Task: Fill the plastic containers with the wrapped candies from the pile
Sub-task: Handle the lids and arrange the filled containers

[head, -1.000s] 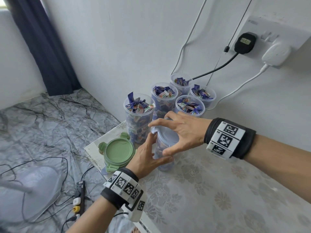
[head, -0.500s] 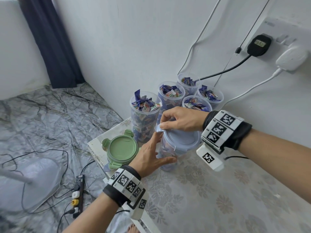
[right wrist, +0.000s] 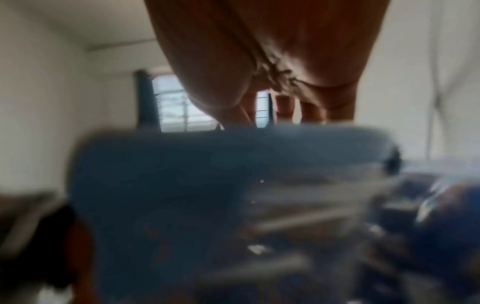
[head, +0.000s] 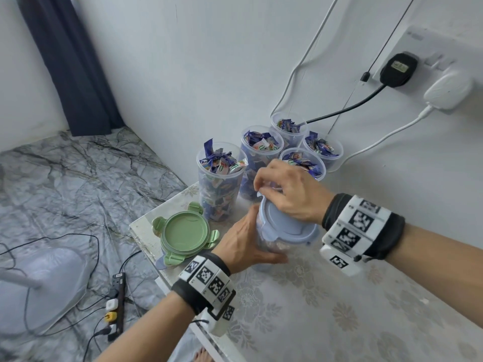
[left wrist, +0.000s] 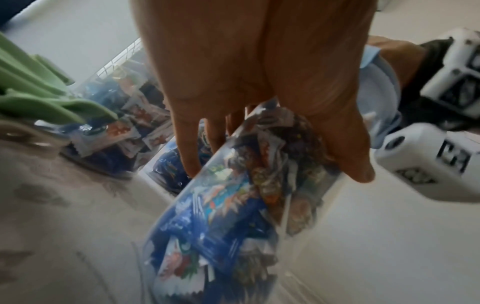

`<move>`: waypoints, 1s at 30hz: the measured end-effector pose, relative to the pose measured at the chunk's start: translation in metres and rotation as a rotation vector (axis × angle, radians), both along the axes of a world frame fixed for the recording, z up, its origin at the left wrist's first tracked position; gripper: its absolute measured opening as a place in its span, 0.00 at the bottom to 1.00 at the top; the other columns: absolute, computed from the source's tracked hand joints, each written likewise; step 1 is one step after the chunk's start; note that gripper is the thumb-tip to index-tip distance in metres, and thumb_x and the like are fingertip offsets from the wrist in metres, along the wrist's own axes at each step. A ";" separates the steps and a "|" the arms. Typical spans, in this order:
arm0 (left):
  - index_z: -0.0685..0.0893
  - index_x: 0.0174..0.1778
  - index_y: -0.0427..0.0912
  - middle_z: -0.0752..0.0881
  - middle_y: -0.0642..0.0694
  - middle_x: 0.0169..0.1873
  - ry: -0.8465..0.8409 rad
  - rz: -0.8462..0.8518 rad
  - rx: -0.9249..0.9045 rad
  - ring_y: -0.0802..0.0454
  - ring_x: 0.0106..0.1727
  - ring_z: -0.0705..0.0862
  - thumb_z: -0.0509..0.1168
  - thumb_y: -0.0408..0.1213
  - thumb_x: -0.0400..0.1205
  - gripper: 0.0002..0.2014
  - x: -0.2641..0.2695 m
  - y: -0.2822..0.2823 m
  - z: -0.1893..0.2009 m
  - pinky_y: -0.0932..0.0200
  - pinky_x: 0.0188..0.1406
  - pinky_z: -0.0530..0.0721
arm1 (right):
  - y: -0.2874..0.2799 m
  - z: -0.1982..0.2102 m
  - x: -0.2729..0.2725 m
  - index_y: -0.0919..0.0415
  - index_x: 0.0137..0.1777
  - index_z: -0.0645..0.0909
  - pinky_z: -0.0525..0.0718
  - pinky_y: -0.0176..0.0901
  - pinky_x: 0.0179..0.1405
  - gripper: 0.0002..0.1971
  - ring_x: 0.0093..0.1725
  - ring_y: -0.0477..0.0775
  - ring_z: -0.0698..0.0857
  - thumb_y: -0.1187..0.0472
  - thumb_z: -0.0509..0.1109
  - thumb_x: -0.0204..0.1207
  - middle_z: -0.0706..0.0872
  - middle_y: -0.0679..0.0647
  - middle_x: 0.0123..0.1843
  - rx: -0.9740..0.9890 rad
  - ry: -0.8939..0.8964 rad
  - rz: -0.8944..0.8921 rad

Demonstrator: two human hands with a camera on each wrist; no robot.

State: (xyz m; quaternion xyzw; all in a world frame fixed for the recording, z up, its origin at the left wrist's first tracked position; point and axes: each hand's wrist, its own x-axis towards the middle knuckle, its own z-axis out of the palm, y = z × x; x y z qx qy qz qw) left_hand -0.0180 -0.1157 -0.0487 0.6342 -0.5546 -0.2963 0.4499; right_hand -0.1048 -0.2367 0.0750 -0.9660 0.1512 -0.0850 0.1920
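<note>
A clear plastic container (head: 271,248) full of wrapped candies (left wrist: 228,207) stands near the table's left edge, with a pale blue lid (head: 286,224) on top. My left hand (head: 251,241) grips its side, thumb in front and fingers behind. My right hand (head: 264,186) lies over the blue lid, fingers curled onto the tab at its far edge. The right wrist view shows the blue lid (right wrist: 182,164) only as a blur under my fingers (right wrist: 285,107). Several open containers (head: 220,178) heaped with blue-wrapped candies stand behind, against the wall.
A stack of green lids (head: 185,233) lies at the table's left corner beside my left hand. The flowered tabletop (head: 339,322) stretches to the right. Cables hang from wall sockets (head: 397,66) above the containers. On the floor lie a power strip (head: 117,296) and a fan base (head: 39,283).
My right hand came down from hovering spread over the container onto the blue lid, and its fingers curled at the far tab. My left hand kept its grip on the container.
</note>
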 end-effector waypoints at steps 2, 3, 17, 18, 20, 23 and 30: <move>0.58 0.82 0.49 0.76 0.56 0.69 0.014 -0.035 0.014 0.67 0.66 0.74 0.85 0.50 0.64 0.56 0.006 -0.003 0.002 0.73 0.66 0.72 | 0.000 -0.007 -0.007 0.61 0.51 0.86 0.81 0.49 0.53 0.11 0.47 0.54 0.84 0.59 0.63 0.80 0.87 0.54 0.49 -0.096 -0.082 0.160; 0.58 0.83 0.47 0.76 0.56 0.69 0.025 -0.050 0.018 0.68 0.67 0.74 0.85 0.49 0.64 0.56 0.008 -0.004 0.001 0.75 0.65 0.71 | 0.000 -0.009 -0.012 0.64 0.56 0.85 0.79 0.47 0.59 0.15 0.52 0.53 0.84 0.55 0.63 0.81 0.88 0.55 0.53 -0.094 -0.081 0.204; 0.51 0.86 0.50 0.74 0.56 0.73 -0.071 -0.145 0.130 0.59 0.72 0.75 0.78 0.64 0.60 0.63 0.019 -0.009 0.000 0.51 0.68 0.78 | 0.006 -0.022 -0.030 0.60 0.70 0.72 0.76 0.51 0.65 0.41 0.60 0.55 0.77 0.32 0.67 0.63 0.77 0.52 0.62 -0.249 0.094 0.151; 0.50 0.86 0.51 0.74 0.57 0.73 -0.073 -0.143 0.133 0.59 0.72 0.75 0.79 0.64 0.60 0.63 0.019 -0.009 -0.001 0.51 0.69 0.78 | 0.006 -0.022 -0.029 0.60 0.69 0.72 0.76 0.52 0.63 0.41 0.58 0.55 0.77 0.33 0.67 0.62 0.77 0.52 0.61 -0.249 0.094 0.151; 0.49 0.86 0.53 0.74 0.58 0.73 -0.069 -0.140 0.131 0.59 0.73 0.75 0.80 0.63 0.60 0.64 0.020 -0.010 -0.003 0.50 0.68 0.78 | 0.005 -0.022 -0.029 0.59 0.68 0.72 0.77 0.53 0.62 0.40 0.57 0.55 0.77 0.33 0.68 0.62 0.77 0.52 0.60 -0.241 0.088 0.152; 0.48 0.86 0.54 0.73 0.59 0.74 -0.047 -0.135 0.117 0.59 0.74 0.74 0.81 0.62 0.60 0.64 0.020 -0.009 -0.004 0.49 0.70 0.78 | 0.006 -0.021 -0.031 0.58 0.70 0.73 0.78 0.55 0.61 0.40 0.58 0.55 0.77 0.33 0.68 0.63 0.77 0.52 0.61 -0.233 0.090 0.149; 0.54 0.84 0.55 0.71 0.74 0.70 0.009 -0.123 0.060 0.72 0.70 0.74 0.86 0.53 0.61 0.61 0.018 -0.007 0.002 0.63 0.71 0.76 | 0.000 0.007 -0.045 0.36 0.81 0.55 0.79 0.46 0.51 0.46 0.63 0.54 0.73 0.30 0.68 0.62 0.64 0.44 0.75 -0.266 0.388 0.201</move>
